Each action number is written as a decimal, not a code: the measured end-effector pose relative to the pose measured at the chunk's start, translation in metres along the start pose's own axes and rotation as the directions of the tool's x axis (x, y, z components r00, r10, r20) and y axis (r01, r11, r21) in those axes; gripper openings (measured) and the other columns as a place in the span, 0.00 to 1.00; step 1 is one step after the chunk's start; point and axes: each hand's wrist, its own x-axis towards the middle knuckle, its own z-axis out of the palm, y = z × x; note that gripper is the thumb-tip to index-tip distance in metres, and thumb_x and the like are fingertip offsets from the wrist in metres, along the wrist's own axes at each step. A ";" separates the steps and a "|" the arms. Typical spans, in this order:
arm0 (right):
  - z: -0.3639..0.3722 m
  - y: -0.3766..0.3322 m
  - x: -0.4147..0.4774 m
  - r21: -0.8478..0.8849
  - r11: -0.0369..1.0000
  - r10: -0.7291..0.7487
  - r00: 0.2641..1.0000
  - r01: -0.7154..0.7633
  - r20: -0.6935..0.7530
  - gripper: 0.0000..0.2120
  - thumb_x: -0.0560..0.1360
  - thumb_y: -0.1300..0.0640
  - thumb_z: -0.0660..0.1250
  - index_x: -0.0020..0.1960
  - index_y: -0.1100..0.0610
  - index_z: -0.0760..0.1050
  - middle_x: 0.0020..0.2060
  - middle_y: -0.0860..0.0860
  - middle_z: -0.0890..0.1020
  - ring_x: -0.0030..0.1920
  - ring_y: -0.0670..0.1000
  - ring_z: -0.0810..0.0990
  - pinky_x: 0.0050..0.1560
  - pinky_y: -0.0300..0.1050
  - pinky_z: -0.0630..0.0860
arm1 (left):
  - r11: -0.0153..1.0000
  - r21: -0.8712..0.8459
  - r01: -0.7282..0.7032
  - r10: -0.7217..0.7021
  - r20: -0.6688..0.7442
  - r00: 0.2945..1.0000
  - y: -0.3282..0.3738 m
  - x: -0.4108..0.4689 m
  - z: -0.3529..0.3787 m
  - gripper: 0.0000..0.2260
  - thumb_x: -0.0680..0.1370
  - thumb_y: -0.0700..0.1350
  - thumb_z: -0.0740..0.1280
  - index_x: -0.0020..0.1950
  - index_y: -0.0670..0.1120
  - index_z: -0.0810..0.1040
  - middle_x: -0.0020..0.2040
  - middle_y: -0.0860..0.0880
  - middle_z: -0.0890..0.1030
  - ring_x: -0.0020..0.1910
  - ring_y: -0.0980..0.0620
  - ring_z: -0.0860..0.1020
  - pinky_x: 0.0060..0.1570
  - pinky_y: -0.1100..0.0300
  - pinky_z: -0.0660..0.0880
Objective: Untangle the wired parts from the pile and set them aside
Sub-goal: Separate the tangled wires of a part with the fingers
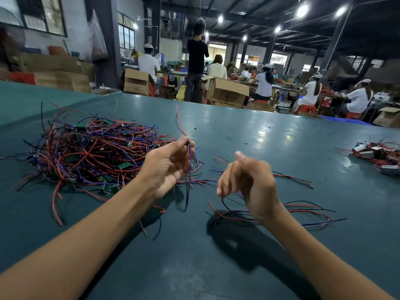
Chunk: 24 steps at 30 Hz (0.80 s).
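Left hand [166,167] hovers mid-frame over the worktop [259,131], pile [91,152] just left of it, set-aside parts [298,211] lower right, nearer the curled right hand [249,180] — whether that one grips a wire is unclear. It pinches one wired part [187,142], wires hanging near-vertical.
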 end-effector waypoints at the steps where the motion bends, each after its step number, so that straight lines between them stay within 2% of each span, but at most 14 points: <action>1: -0.003 0.000 0.003 0.062 0.998 0.017 0.998 -0.013 -0.056 0.27 0.79 0.50 0.59 0.24 0.61 0.71 0.22 0.61 0.72 0.29 0.61 0.77 0.36 0.47 0.75 | 0.999 -0.040 0.037 -0.034 0.076 0.996 0.002 -0.001 0.000 0.13 0.75 0.45 0.70 0.56 0.40 0.81 0.45 0.48 0.84 0.39 0.56 0.82 0.33 0.64 0.77; 4: -0.009 0.000 0.008 0.222 0.974 0.087 0.982 -0.048 -0.170 0.30 0.82 0.49 0.56 0.25 0.61 0.75 0.25 0.60 0.76 0.33 0.61 0.79 0.37 0.49 0.77 | 0.986 -0.100 0.135 -0.105 0.262 0.959 0.005 -0.003 0.000 0.17 0.77 0.44 0.67 0.61 0.36 0.82 0.47 0.48 0.83 0.41 0.55 0.81 0.37 0.61 0.77; 9: -0.012 -0.002 0.011 0.289 0.954 0.142 0.966 -0.076 -0.218 0.32 0.83 0.48 0.54 0.26 0.59 0.77 0.26 0.58 0.78 0.33 0.58 0.80 0.37 0.48 0.79 | 0.966 -0.075 0.247 -0.190 0.442 0.876 0.002 -0.008 0.003 0.18 0.77 0.45 0.64 0.63 0.37 0.81 0.44 0.50 0.79 0.40 0.54 0.77 0.40 0.58 0.76; 13: -0.009 -0.002 0.011 0.257 0.958 0.183 0.959 -0.124 -0.219 0.30 0.83 0.48 0.56 0.26 0.59 0.77 0.27 0.58 0.78 0.33 0.57 0.80 0.38 0.48 0.78 | 0.957 -0.056 0.284 -0.219 0.502 0.837 0.000 -0.010 0.004 0.19 0.77 0.44 0.62 0.64 0.37 0.80 0.41 0.50 0.78 0.37 0.54 0.77 0.40 0.56 0.77; 18: -0.005 -0.001 0.009 0.199 0.967 0.197 0.959 -0.157 -0.201 0.22 0.78 0.50 0.65 0.29 0.60 0.77 0.28 0.59 0.78 0.33 0.58 0.81 0.37 0.49 0.79 | 0.960 -0.057 0.274 -0.207 0.515 0.832 -0.001 -0.012 0.002 0.19 0.78 0.44 0.65 0.67 0.38 0.79 0.42 0.49 0.80 0.38 0.55 0.78 0.40 0.59 0.77; 20: -0.004 -0.001 0.009 0.179 0.970 0.195 0.962 -0.162 -0.189 0.20 0.75 0.49 0.66 0.30 0.61 0.77 0.29 0.60 0.78 0.33 0.59 0.81 0.36 0.48 0.78 | 0.973 -0.041 0.226 -0.177 0.491 0.853 -0.001 -0.012 0.002 0.18 0.79 0.45 0.67 0.67 0.40 0.79 0.45 0.48 0.83 0.38 0.56 0.80 0.37 0.61 0.78; 21: -0.005 0.000 0.009 0.172 0.972 0.193 0.964 -0.162 -0.185 0.19 0.75 0.50 0.67 0.30 0.61 0.78 0.29 0.60 0.78 0.33 0.58 0.81 0.35 0.48 0.78 | 0.986 -0.017 0.164 -0.138 0.463 0.876 -0.001 -0.012 0.002 0.17 0.79 0.46 0.67 0.67 0.41 0.79 0.47 0.47 0.84 0.36 0.56 0.80 0.32 0.64 0.77; 23: -0.005 0.000 0.009 0.166 0.973 0.191 0.966 -0.162 -0.176 0.17 0.74 0.50 0.67 0.33 0.61 0.79 0.29 0.60 0.79 0.33 0.58 0.81 0.35 0.48 0.78 | 0.993 0.110 -0.040 -0.006 0.393 0.919 -0.002 -0.010 0.003 0.15 0.78 0.47 0.70 0.64 0.43 0.80 0.47 0.45 0.85 0.29 0.57 0.76 0.21 0.67 0.69; 24: -0.005 0.000 0.009 0.168 0.972 0.192 0.967 -0.164 -0.170 0.16 0.74 0.50 0.67 0.35 0.61 0.81 0.30 0.59 0.79 0.33 0.57 0.81 0.35 0.48 0.78 | 0.954 0.242 -0.177 0.078 0.369 0.926 -0.004 -0.010 0.004 0.14 0.77 0.48 0.71 0.61 0.44 0.80 0.47 0.44 0.85 0.26 0.57 0.74 0.19 0.68 0.66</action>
